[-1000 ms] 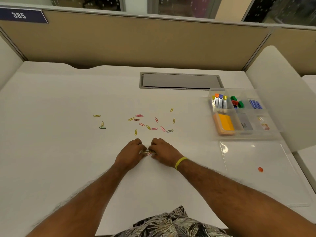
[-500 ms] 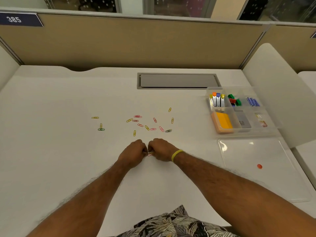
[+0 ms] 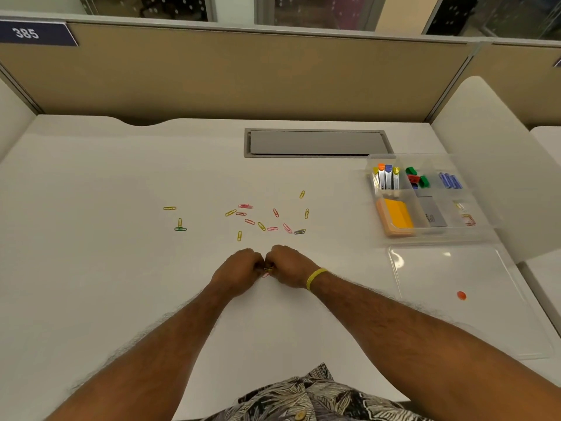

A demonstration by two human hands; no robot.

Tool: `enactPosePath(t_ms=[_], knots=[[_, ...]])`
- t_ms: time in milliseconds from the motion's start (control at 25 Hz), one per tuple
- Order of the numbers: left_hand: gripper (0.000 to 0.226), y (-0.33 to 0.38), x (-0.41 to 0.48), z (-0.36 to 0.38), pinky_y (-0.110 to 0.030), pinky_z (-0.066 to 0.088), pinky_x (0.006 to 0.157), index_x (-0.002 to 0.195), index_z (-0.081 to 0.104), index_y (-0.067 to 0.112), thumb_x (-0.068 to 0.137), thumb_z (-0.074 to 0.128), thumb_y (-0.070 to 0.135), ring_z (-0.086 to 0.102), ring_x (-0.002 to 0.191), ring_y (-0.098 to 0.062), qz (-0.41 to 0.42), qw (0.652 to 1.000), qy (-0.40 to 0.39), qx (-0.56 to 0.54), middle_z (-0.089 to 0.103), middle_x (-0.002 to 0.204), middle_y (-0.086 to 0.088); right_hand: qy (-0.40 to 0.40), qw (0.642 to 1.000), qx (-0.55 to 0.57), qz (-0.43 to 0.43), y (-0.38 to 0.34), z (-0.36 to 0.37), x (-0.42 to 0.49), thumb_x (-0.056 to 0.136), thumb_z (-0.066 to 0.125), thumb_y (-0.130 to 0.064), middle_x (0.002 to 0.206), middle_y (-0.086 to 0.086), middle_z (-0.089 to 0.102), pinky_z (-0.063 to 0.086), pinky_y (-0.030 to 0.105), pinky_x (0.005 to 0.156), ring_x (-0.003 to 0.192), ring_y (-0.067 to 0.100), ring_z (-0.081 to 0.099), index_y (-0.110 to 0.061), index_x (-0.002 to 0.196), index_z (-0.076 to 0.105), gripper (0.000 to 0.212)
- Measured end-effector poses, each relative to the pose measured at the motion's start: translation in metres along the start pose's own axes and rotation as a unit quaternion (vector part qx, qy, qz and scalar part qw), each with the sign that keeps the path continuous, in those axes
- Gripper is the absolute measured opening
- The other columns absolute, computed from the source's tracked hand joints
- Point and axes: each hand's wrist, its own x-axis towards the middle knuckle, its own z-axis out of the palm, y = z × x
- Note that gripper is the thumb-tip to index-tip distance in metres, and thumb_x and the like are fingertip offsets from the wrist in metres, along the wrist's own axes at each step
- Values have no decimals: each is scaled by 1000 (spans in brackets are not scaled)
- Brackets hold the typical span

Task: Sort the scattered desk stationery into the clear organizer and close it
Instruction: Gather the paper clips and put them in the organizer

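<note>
**deskrat:** Quick look at your grip. Your left hand (image 3: pixel 239 271) and right hand (image 3: pixel 288 267) are both curled in, knuckles up. They're pinching a small bunch of paper clips (image 3: pixel 268 269) between the fingertips, low over the tabletop (image 3: pixel 91 268). The loose paper clips (image 3: pixel 261 221) are scattered at 12 o'clock from your hands, with a few strays out at 10 o'clock.

**clipfan:** Yep, and the clear organizer (image 3: pixel 425 199) sits open at 2 o'clock, with its lid (image 3: pixel 455 299) flat on the tabletop at 3 o'clock. A few clips seem to be in its near right compartment (image 3: pixel 467 218), so I'd guess yours go there too.

**deskrat:** Handling tip: those clips look like light, thin, springy wire, probably slick on that smooth top. They'll likely hook into each other and slip out of a lazy pinch. I'd rake them into a pile and squeeze the pile from both sides rather than pick singles off the flat.

**clipfan:** Any writing? Only the sign (image 3: pixel 25 33) at 11 o'clock, which reads "385". The grey card (image 3: pixel 432 215) in the organizer has some print on it, but it's too small to read.
</note>
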Motion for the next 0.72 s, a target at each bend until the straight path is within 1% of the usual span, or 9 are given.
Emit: enactPosePath(t_ms=[120, 240, 320, 400, 480, 600, 720], knots=[[18, 2, -1, 0, -22, 36, 68, 101, 71, 16, 92, 59, 27, 55, 79, -13, -3, 1000, 0, 2, 65, 94, -3, 10, 1000, 9, 1, 2, 4, -2, 93, 56, -19, 93, 12, 55, 34, 29, 67, 81, 22, 49, -7, 94, 64, 14], [19, -2, -4, 0, -24, 41, 72, 105, 68, 15, 91, 59, 25, 57, 85, -16, -8, 1000, 6, -11, 66, 99, -3, 33, 998, 45, 16, 8, 2, -5, 91, 58, -16, 96, 11, 57, 36, 28, 70, 86, 23, 53, -7, 93, 65, 11], [20, -6, -6, 0, -24, 42, 76, 107, 68, 15, 91, 60, 23, 58, 90, -16, -17, 999, 15, -23, 66, 102, -2, 64, 989, 123, 48, 13, -1, -11, 87, 61, -12, 90, 7, 60, 37, 26, 71, 81, 17, 52, -6, 90, 66, 8], [18, -7, -7, 1, -23, 41, 76, 104, 70, 15, 90, 61, 21, 58, 89, -14, -25, 999, 23, -39, 66, 101, -1, 89, 967, 221, 92, 18, -4, -18, 85, 65, -11, 81, 0, 60, 38, 21, 67, 72, 10, 51, -8, 86, 67, 4], [17, -1, -7, 2, -23, 42, 75, 100, 72, 15, 89, 61, 21, 58, 87, -13, -29, 998, 23, -45, 66, 98, 0, 97, 950, 271, 118, 22, -5, -24, 84, 68, -14, 77, -4, 60, 38, 15, 62, 66, 5, 50, -12, 84, 67, 2], [16, 10, -4, 7, -28, 48, 76, 99, 73, 16, 87, 63, 23, 61, 89, -16, -36, 998, 23, -45, 67, 97, -1, 102, 943, 291, 127, 26, -4, -31, 84, 69, -15, 76, -3, 60, 39, 16, 63, 66, 6, 50, -15, 83, 67, 2], [18, 22, -3, 12, -30, 49, 77, 99, 72, 16, 87, 64, 26, 61, 89, -17, -40, 999, 23, -14, 68, 98, -1, 107, 940, 297, 132, 31, -1, -38, 85, 68, -15, 75, -3, 59, 39, 18, 64, 67, 9, 50, -16, 81, 65, 5]])
